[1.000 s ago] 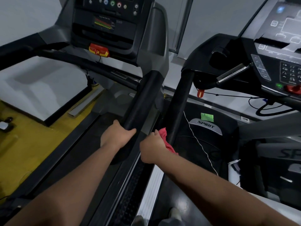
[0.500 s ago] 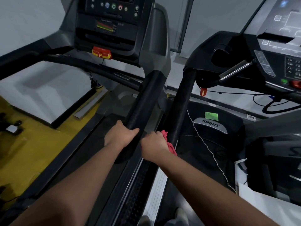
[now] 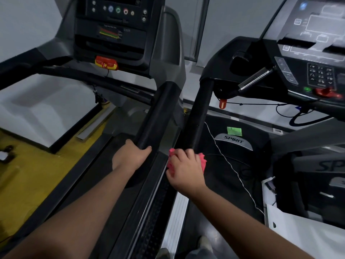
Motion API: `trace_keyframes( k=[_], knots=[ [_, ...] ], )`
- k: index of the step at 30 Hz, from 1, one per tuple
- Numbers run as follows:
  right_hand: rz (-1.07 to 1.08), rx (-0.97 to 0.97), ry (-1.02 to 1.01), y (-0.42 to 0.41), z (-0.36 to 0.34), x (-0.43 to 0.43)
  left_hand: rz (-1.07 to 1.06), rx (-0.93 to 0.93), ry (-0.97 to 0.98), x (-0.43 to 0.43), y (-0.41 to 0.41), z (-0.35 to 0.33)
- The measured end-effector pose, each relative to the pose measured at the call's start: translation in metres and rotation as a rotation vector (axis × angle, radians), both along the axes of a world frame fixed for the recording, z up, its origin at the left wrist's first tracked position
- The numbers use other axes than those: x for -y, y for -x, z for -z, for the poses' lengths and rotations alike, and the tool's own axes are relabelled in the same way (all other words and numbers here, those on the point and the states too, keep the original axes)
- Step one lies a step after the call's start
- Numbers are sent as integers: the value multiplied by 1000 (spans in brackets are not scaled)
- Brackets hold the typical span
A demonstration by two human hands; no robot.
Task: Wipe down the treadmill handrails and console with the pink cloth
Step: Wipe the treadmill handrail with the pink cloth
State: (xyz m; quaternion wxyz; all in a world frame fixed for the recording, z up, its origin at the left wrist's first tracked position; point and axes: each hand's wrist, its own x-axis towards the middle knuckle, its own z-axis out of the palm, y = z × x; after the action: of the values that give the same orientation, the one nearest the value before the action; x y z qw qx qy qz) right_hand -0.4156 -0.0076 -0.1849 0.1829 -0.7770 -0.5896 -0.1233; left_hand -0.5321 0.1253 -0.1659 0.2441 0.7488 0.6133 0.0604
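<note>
At lower centre of the frame, grips the end of the black handrail with the left hand, fingers and thumb curled round it. Just to the right, clutches the pink cloth bunched in the right hand, pressed against the bottom end of the second handrail on the neighbouring treadmill.

Seems partway at best, with the cloth low on 1 rail and well apart from the console at upper centre and the second console at upper right. Cannot judge what is already wiped, with no streaks or damp patches visible on the dark padding. Probably left to do: the length of rail above the cloth, the crossbar at upper left, both panels.

Hides most of the cloth under the palm, with only 2 pink edges showing. Hard to make out: the right fingertips, smeared by motion. Cut off at the right frame edge: much of the second console.
</note>
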Motion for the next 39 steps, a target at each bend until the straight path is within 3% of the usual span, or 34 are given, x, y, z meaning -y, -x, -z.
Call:
trace_keyframes(
  k=[7,11,13,18,26,31,33,36,39],
  knots=[
    [-276,268,150,8,5,-16,-5,-21,1,1,0,-1],
    [-426,170,-5,-5,12,-1,-4,-9,-3,1,1,0],
    [-414,7,-107,-13,19,9,-1,7,2,1,2,0],
    [-112,-469,-271,-19,37,31,2,9,-1,3,3,1],
    [303,-1397,-462,-2,27,26,-16,-8,-13,3,0,0],
    [477,-2064,-381,-11,32,11,-24,6,10,2,2,1],
    [484,-2272,-247,-16,32,7,-25,3,-1,3,1,1],
    [422,-2336,-106,-21,40,8,-24,-19,-19,5,0,-1],
    [467,-2187,-24,-17,43,11,-23,-34,-30,4,-1,0]
  ],
)
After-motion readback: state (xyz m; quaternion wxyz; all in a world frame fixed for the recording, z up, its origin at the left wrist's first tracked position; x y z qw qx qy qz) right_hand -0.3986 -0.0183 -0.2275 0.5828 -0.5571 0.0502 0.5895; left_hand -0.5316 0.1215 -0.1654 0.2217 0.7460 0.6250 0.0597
